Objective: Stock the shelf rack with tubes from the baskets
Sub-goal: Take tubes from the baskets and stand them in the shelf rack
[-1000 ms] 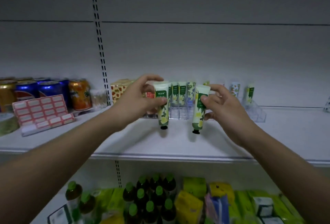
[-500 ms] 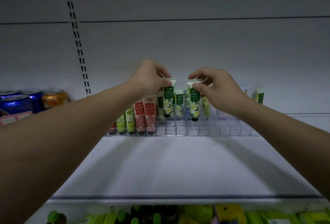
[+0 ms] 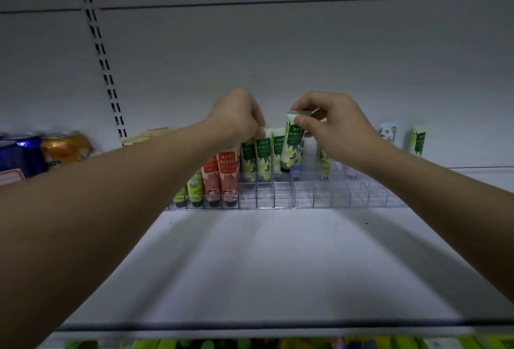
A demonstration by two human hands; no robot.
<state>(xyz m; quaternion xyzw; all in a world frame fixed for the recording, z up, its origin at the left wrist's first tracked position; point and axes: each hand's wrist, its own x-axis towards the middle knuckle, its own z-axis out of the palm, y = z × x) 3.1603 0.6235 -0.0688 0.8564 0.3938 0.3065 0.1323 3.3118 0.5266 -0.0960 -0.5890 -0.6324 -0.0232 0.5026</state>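
a clear compartment rack (image 3: 306,195) sits at the back of the shelf (image 3: 264,265), against the rear wall (image 3: 278,56). tubes stand upright in its left compartments, with the front compartments to the right holding none. the left hand (image 3: 236,118) is at the top of a standing tube (image 3: 263,154) in the rack. just to its right, the right hand (image 3: 333,126) pinches another tube (image 3: 292,143) by its top above the rack. two more tubes (image 3: 417,140) stand far right. cans (image 3: 66,148) sit on the shelf far left, beyond the slotted upright (image 3: 100,51).
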